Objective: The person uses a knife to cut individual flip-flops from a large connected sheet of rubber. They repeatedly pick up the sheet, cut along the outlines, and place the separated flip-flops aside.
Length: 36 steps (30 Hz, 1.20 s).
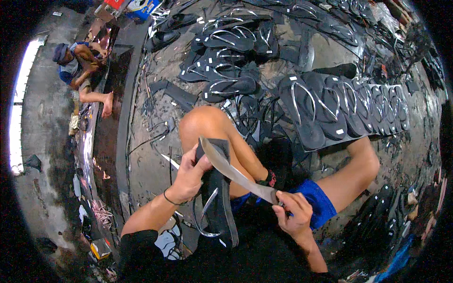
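My left hand (188, 172) grips a black flip-flop (222, 212) by one end, with the thumb on top and the other end resting towards my body. A silvery strap crosses the flip-flop, and a small white label sits near its lower end. In my right hand (295, 212) is the handle of a large knife (236, 174) with a broad, curved metal blade. The blade slants up to the left, and its tip overlaps the gripped end of the flip-flop beside my left thumb. From this view I cannot tell whether the edge is cutting in.
Several finished-looking flip-flops overlap in a row (325, 101) on the right. Others lie heaped (231, 87) ahead, among black scraps (174, 94). My bent bare legs frame the work. Another person (80, 63) sits far left, beyond a raised ledge (123, 108). A small yellow box (100, 249) lies lower left.
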Available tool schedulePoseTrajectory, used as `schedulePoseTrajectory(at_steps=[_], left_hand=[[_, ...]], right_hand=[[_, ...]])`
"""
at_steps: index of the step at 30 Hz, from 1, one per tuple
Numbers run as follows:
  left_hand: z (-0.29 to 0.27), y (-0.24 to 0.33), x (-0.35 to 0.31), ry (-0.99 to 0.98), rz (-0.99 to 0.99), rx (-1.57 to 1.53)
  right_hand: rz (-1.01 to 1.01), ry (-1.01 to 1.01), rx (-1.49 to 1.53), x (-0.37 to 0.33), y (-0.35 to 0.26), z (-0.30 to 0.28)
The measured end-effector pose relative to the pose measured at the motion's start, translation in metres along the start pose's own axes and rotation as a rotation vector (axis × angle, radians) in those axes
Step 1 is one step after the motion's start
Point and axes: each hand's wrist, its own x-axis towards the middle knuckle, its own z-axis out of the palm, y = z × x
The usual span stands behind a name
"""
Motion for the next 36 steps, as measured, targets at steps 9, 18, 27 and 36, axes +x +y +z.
schedulePoseTrajectory(at_steps=[9,18,27,36], left_hand=[[0.015,0.003,0.002,-0.188,0.033,0.111],[0.043,0.012,-0.002,-0.346,0.012,0.275],[0.057,0.107,0.022,-0.258,0.489,0.959],[0.127,-0.034,0.030,0.186,-0.029,-0.709]], right_hand=[[-0.028,-0.180,-0.098,0.071,-0.039,-0.069],[-0.007,-0.601,-0.009,0.145,-0.055,-0.089],[0.304,-0.398,0.746,0.123,-0.015,-0.061],[0.190,-0.002,0.381,0.079,-0.009,-0.029]])
